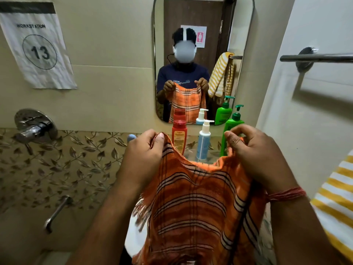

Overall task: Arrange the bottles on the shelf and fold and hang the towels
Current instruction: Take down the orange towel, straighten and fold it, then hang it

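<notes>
Hanging in front of the mirror (203, 14), the orange checked towel (194, 203) fills the lower middle of the view, held up by its top edge and drooping between the two hands. The left hand (142, 155) pinches the towel's left corner between thumb and curled fingers; the right hand (256, 150) pinches the right corner the same way. A yellow striped towel (338, 203) shows at the far right of the mirror, below the bare towel bar (317, 58). Under the mirror, behind the orange towel, stand three bottles: green pump bottle (232, 127) rightmost, blue pump bottle (203, 144) in the middle, red bottle (179, 137) leftmost.
</notes>
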### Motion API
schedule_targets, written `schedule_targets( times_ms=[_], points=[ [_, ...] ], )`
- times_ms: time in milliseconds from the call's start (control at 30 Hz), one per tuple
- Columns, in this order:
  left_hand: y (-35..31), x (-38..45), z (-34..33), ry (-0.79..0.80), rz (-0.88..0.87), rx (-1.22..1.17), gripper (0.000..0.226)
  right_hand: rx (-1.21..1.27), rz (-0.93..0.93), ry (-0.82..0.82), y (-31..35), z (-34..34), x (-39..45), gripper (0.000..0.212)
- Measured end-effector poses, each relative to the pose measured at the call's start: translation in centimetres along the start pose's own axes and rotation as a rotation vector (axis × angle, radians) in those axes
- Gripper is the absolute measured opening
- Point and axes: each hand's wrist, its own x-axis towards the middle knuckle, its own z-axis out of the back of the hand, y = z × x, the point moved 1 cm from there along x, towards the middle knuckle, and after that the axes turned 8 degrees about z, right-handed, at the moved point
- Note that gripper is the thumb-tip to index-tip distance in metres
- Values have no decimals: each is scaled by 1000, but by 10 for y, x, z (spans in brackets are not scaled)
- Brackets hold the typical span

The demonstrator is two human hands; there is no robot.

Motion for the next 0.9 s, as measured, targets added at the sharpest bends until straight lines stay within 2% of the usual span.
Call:
schedule_targets(
  times_ms=[133,267,333,400,533,700,800,900],
  points=[
    [-14,-5,-13,219,42,-98,11,103,73,245,19,-12,1,11],
    [-18,-9,-24,522,48,-340,42,222,166,343,30,-19,4,4],
    [-20,-13,-27,599,9,-336,46,254,195,346,30,-21,6,2],
    [-20,-16,-31,640,18,-327,41,280,192,329,29,-23,6,4],
    [-20,-18,-33,530,-26,-261,15,299,175,293,22,-26,4,8],
    [-19,-14,-28,425,76,-399,20,187,202,323,9,-22,-2,20],
    [-17,-13,-25,353,99,-440,23,241,175,366,-2,-23,-10,23],
    [-15,-7,-18,267,212,-599,26,315,120,354,-15,-28,-22,22]
  ],
)
